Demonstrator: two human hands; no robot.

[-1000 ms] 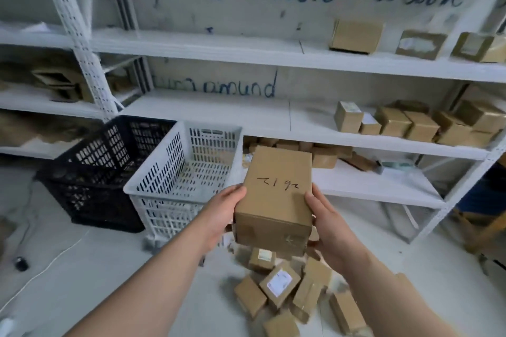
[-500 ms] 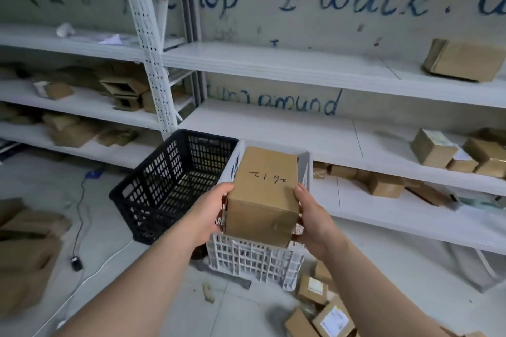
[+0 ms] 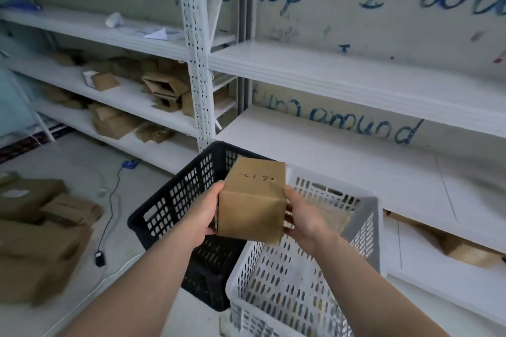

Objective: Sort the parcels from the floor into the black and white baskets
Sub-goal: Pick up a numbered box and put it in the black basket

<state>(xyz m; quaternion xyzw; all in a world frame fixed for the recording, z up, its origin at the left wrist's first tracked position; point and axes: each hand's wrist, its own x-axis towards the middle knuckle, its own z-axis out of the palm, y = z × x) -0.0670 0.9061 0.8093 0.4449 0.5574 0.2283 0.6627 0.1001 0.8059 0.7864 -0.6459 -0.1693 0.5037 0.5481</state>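
Note:
A brown cardboard parcel [image 3: 253,200] with handwriting on its top is held between both hands. My left hand [image 3: 204,213] grips its left side and my right hand [image 3: 302,217] grips its right side. The parcel hangs above the seam where the black basket [image 3: 169,200] and the white basket [image 3: 301,290] stand side by side on the floor. The black one is on the left, the white one on the right. Both baskets look hollow inside as far as I can see.
White metal shelving [image 3: 342,74] runs along the wall behind the baskets, with an upright post [image 3: 195,49] just beyond the black basket. Cardboard boxes [image 3: 115,120] lie on the left shelves. Flattened cartons [image 3: 35,230] are piled on the floor at left, beside a cable [image 3: 108,216].
The view has swung left and closer to the baskets. The parcel, still in both hands, now hangs over the two baskets; the floor pile of parcels has left the frame.

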